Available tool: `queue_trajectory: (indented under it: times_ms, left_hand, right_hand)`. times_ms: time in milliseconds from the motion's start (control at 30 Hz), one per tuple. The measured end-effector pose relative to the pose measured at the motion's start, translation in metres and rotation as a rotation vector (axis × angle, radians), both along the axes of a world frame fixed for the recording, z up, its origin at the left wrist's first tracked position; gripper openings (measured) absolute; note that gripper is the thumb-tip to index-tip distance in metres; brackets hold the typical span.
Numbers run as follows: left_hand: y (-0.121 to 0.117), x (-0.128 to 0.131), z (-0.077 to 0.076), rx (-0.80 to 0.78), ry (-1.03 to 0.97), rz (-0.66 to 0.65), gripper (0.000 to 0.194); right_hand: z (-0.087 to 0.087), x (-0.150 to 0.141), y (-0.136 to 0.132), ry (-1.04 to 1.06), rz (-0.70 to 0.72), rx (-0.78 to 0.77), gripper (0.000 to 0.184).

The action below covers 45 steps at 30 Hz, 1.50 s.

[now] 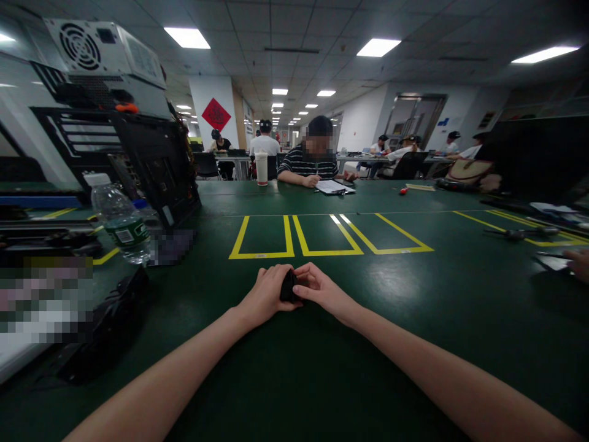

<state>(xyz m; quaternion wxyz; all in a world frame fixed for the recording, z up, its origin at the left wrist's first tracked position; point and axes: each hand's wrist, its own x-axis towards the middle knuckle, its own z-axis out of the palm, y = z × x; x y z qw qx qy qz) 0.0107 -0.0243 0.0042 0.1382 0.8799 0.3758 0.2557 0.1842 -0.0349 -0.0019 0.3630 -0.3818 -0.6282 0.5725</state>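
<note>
In the head view a small black object [288, 287] is held between my two hands, low over the green table [294, 350]. Its exact kind does not show, since fingers cover much of it. My left hand [268, 290] wraps round its left side, with the thumb beneath. From the right, my right hand [321, 289] pinches its edge, thumb toward me and fingers behind. Just beyond the hands, yellow tape outlines [329, 252] mark the tabletop.
Left stand a water bottle [120, 221], a black computer case [156, 166] with a power supply [105, 52] on top, and a black strap-like item [108, 325]. Across the table a person [308, 162] writes on a clipboard [335, 187] near a white cup [262, 169]. Another person's hand [578, 265] is at right.
</note>
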Motion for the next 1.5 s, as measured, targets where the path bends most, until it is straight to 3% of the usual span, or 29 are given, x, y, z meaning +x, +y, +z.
queue_trajectory:
  times_ms: [333,500,667,933,1133,1267,1500]
  left_hand:
    - [0.001,0.0,0.001,0.016,0.052,-0.009,0.053]
    - [0.0,0.0,0.002,0.014,0.029,-0.03,0.054]
    - [-0.002,0.0,0.005,-0.007,0.027,-0.027,0.051]
    - [0.0,0.0,0.003,-0.015,0.029,-0.024,0.052]
    - [-0.002,-0.001,0.005,-0.009,0.022,-0.042,0.052]
    - [0.001,0.0,-0.001,0.009,0.021,-0.022,0.052]
    - [0.003,0.001,-0.004,0.011,0.023,-0.008,0.054]
  right_hand:
    - [0.003,0.003,0.002,0.038,0.11,0.034,0.038]
    - [0.003,0.001,0.001,0.029,0.028,0.022,0.027]
    - [0.0,0.001,0.002,-0.002,-0.003,-0.009,0.036]
    - [0.003,0.003,0.002,0.02,0.087,0.009,0.037]
    - [0.001,0.002,0.002,0.011,0.027,-0.011,0.029]
    - [-0.002,0.0,0.003,-0.002,-0.02,-0.001,0.034]
    - [-0.001,0.003,0.003,0.011,0.049,0.004,0.038]
